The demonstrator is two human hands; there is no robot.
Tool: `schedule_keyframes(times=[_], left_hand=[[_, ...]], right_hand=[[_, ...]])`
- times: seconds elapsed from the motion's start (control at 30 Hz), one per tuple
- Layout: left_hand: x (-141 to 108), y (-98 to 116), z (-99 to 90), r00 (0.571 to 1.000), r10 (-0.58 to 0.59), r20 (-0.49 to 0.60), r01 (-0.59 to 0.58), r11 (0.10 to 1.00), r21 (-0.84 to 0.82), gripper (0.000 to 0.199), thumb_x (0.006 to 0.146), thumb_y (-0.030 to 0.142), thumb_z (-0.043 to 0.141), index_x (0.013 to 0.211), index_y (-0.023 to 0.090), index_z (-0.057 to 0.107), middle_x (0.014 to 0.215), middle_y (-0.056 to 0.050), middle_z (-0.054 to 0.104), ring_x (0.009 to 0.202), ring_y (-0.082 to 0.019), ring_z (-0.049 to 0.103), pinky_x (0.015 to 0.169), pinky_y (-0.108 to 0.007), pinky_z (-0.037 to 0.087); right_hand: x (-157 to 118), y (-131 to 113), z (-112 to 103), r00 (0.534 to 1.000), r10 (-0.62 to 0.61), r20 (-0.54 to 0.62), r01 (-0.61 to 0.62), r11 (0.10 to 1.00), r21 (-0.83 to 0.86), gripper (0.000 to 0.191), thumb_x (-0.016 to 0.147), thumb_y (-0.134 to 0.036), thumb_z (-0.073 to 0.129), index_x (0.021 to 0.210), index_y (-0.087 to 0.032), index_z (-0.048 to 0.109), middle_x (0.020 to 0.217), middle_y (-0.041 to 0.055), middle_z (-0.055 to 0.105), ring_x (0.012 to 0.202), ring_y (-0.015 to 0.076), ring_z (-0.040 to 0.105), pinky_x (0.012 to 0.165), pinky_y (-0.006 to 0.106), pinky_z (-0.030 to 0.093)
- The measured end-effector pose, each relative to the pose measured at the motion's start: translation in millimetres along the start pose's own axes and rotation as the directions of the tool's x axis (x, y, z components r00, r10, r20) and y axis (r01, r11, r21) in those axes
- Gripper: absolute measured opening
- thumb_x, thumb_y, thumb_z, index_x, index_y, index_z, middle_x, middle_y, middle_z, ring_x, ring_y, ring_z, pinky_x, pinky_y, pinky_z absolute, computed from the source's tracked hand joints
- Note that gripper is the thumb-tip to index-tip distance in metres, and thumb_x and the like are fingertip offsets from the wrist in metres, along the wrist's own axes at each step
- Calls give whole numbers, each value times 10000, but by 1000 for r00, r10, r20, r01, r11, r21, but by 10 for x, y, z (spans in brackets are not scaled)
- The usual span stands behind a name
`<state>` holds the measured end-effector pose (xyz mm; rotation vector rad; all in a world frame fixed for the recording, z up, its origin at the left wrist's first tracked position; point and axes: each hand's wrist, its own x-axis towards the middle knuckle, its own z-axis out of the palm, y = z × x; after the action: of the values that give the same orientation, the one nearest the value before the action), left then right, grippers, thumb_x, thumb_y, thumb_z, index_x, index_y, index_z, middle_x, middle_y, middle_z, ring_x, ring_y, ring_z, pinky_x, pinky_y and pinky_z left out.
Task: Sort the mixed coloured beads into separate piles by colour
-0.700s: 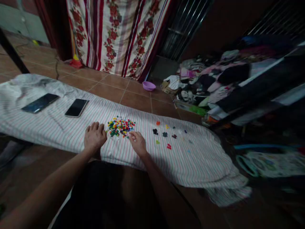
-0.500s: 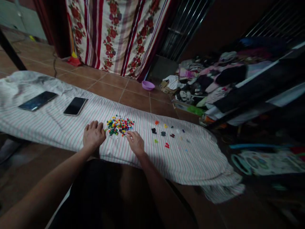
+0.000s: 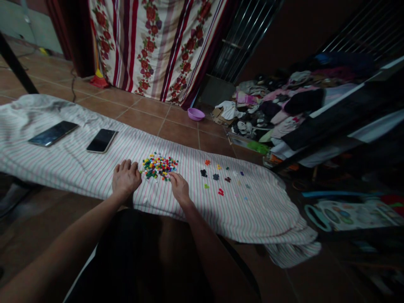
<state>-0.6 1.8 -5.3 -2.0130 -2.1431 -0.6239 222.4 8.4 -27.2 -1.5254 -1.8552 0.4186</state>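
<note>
A heap of small multicoloured pieces (image 3: 158,165) lies on the striped cloth (image 3: 151,198) in front of me. My left hand (image 3: 126,177) rests on the cloth, palm down and open, its thumb side against the heap's left edge. At the lower right edge of the heap, my right hand (image 3: 180,187) has thumb and forefinger pinched together. Whatever is between those fingertips is too small to make out. To the right are little colour groups, among them orange pieces (image 3: 207,162), black pieces (image 3: 203,173), lime green pieces (image 3: 206,186) and red pieces (image 3: 221,192).
Two dark-screened devices, a larger one (image 3: 53,133) and a phone (image 3: 102,140), lie left on the cloth. Beyond the cloth's far edge, a purple basin (image 3: 196,114) sits on the tiled floor. A heap of clothes (image 3: 277,101) fills the far right.
My right hand has shifted very slightly, its fingers closing a bit more at the heap's edge. My left hand stays in place. The view has moved a little.
</note>
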Motion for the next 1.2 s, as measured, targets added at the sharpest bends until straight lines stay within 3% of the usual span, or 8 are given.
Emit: schedule_keyframes(times=[0.33, 0.5, 0.7, 0.93, 1.2], left_hand=[[-10, -5, -21, 1000, 20, -8, -20, 1000, -11, 389, 899, 276, 337, 1164, 158, 597, 1301, -158, 565, 1269, -289, 453, 1055, -447, 302], [-23, 7, -45, 1000, 14, -4, -14, 1000, -11, 403, 906, 282, 325, 1191, 163, 585, 1319, -149, 554, 1283, -284, 439, 1061, -440, 290], [-26, 64, -163, 999, 24, 22, -26, 998, 49, 403, 907, 280, 307, 1161, 157, 594, 1257, -140, 587, 1192, -277, 501, 991, -408, 348], [-28, 114, -241, 999, 34, 20, -35, 998, 53, 408, 918, 292, 273, 1147, 165, 585, 1197, -137, 599, 1158, -290, 528, 968, -435, 399], [-26, 125, -273, 997, 46, 56, -46, 999, 4, 443, 892, 287, 299, 1189, 119, 581, 1267, -207, 576, 1183, -352, 539, 982, -511, 427]], right_hand=[[-43, -58, -15, 999, -46, -10, 46, 999, 13, 405, 799, -74, 428, 1098, -224, 656, 979, 27, 695, 943, 163, 643, 883, 284, 509], [-55, -120, -42, 998, -57, 14, 57, 998, -3, 334, 759, -104, 531, 1060, -211, 627, 940, 20, 670, 828, 160, 615, 864, 298, 505], [-69, -135, -56, 1000, -9, 3, 9, 1000, -3, 262, 809, -120, 537, 1041, -225, 603, 921, 1, 655, 833, 145, 609, 837, 272, 497], [-82, -144, -87, 995, 58, -85, -61, 997, -41, 177, 876, -179, 511, 1010, -225, 618, 991, 29, 641, 867, 148, 615, 845, 274, 497], [-73, -37, -103, 978, 87, -187, -74, 994, 76, 178, 858, -153, 524, 941, -248, 650, 943, 16, 656, 858, 145, 636, 811, 270, 523]])
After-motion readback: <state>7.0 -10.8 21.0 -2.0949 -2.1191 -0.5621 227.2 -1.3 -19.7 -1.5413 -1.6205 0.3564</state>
